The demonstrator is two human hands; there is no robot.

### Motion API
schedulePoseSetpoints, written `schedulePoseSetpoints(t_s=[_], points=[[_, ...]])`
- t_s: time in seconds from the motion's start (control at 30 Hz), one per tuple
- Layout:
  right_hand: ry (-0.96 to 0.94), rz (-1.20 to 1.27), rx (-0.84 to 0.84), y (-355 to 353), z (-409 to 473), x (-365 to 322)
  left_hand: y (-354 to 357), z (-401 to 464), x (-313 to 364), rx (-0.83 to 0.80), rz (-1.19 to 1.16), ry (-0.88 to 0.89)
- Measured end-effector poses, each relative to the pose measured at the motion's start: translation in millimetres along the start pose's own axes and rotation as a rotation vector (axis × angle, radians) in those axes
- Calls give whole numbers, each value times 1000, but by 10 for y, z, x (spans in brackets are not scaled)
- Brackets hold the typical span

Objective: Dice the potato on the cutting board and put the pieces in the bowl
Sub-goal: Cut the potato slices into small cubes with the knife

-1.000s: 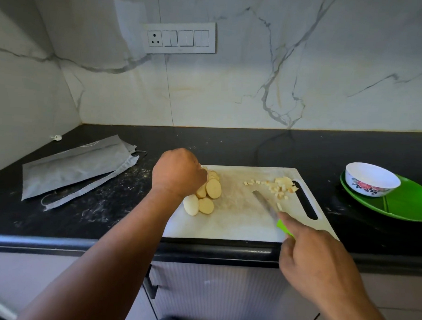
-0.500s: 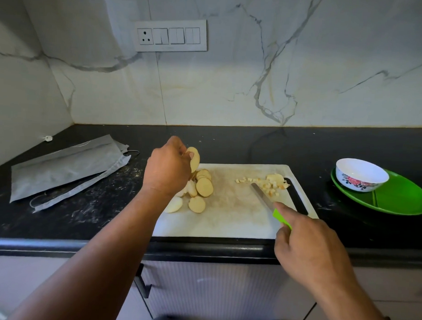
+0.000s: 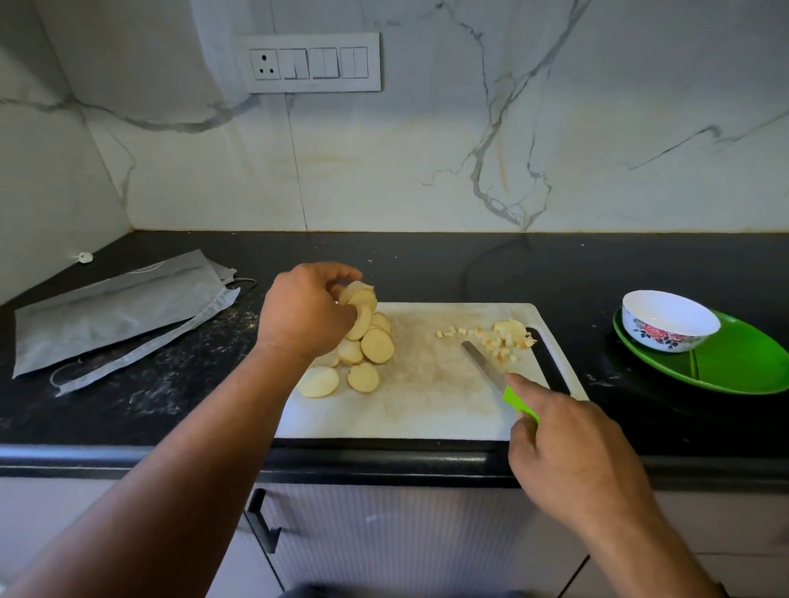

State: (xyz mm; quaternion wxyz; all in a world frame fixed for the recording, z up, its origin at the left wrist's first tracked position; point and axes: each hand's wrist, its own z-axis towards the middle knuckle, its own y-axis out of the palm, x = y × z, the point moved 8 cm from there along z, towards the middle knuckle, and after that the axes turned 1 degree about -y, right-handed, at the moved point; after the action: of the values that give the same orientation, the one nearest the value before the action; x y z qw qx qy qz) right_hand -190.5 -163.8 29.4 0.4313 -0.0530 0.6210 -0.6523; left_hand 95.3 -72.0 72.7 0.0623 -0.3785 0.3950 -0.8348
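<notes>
Left hand [image 3: 309, 311] has just lifted a few potato slices [image 3: 361, 304] off the pile [image 3: 364, 351] at board's [image 3: 425, 402] 9 o'clock, pinching them. Right hand [image 3: 575, 457] grips knife [image 3: 484, 362] near the dice [image 3: 503, 336]. Bowl [image 3: 669, 319] unfilled; next batch likely.

Potato slices [image 3: 364, 342] left on cutting board [image 3: 425, 389]; dice [image 3: 498, 336] right; bowl [image 3: 669, 319] empty.

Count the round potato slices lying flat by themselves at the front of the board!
2. One potato slice lies at the board's front left edge, the other just right of it. More slices overlap behind them, some hidden by the left hand.
</notes>
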Motion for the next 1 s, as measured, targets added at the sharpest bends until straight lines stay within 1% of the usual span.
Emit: schedulePoseSetpoints(t_s=[0.1,0.5,0.73,0.8,0.9,1.0], points=[[-5,2,-9,13,-2,3,59,-15,-3,-12,11,44],[-17,-16,-15,61,28,71,30,10,0,0,2,-19],[-33,-34,-24,69,65,45,38,-21,-95,29,-213,-145],[-65,-17,41,12,136,-70,39,-38,-102,47,-293,-163],[-146,72,143,8,345,-309,33,-54,-62,73,-402,-160],[-170,279,184,146,628,-481,28,-78,33,66,-496,-100]])
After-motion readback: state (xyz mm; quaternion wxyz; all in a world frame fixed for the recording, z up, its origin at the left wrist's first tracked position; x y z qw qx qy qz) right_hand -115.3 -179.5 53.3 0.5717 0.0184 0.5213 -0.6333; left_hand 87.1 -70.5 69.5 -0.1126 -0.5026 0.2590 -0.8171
